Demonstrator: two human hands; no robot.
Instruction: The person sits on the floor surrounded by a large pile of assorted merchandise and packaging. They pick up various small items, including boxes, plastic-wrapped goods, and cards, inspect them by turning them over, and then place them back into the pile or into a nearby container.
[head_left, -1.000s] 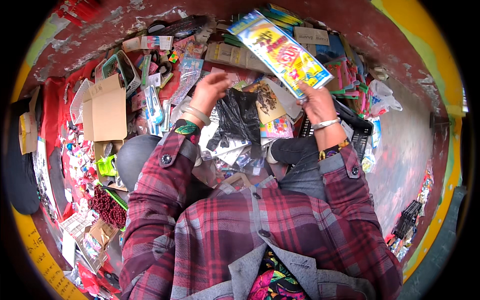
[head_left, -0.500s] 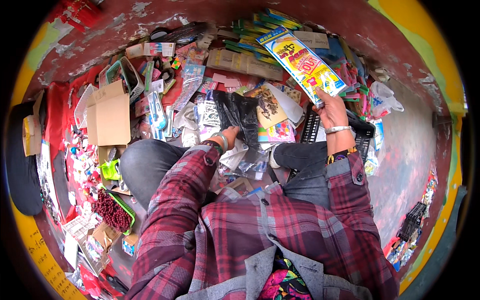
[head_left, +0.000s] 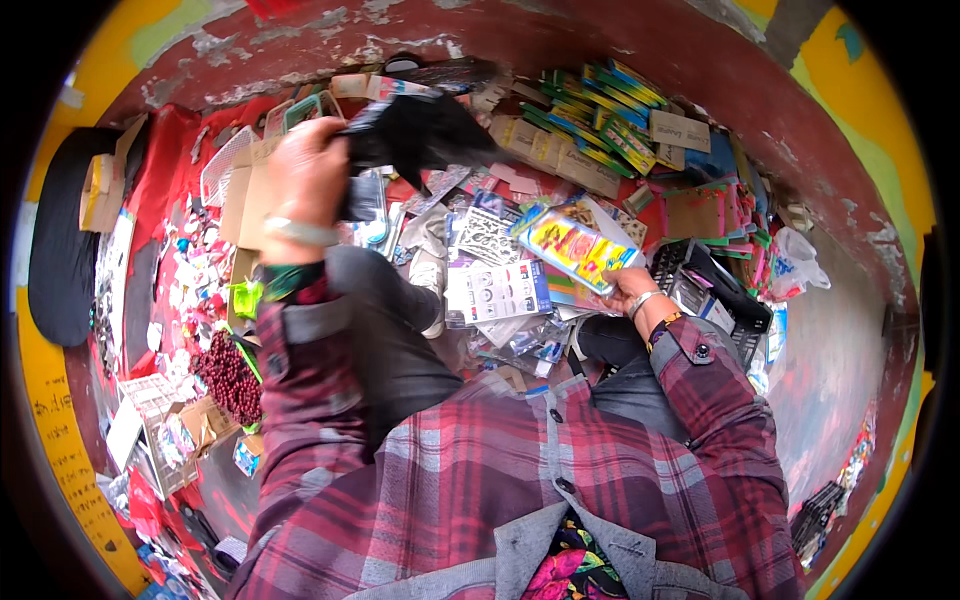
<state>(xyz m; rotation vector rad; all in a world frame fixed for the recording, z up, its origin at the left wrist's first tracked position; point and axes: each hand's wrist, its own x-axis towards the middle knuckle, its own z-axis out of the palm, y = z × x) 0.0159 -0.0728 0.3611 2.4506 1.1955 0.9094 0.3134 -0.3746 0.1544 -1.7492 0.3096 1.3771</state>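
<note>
My left hand (head_left: 305, 180) is raised at the left, smeared somewhat by motion, its fingers closed on a black plastic bag (head_left: 415, 135). The bag spreads out to the right over the pile. My right hand (head_left: 630, 287) grips the lower right end of a flat yellow and blue printed packet (head_left: 575, 247), thumb on top. The packet lies low over the heap in front of me. Just left of it rests a white and blue printed card (head_left: 500, 290), and behind that a black-and-white patterned sheet (head_left: 490, 235).
Stacked green and blue boxes (head_left: 610, 110) and cardboard boxes (head_left: 555, 155) line the far wall. A black plastic basket (head_left: 680, 262) stands right of my right hand, near a white plastic bag (head_left: 797, 262). Dark red beads (head_left: 228, 378) and a cardboard box (head_left: 243, 205) lie at the left.
My left hand has lifted the black bag off the pile, up and to the left, uncovering cards beneath. My right hand has lowered the yellow packet toward the heap. The view has shifted.
</note>
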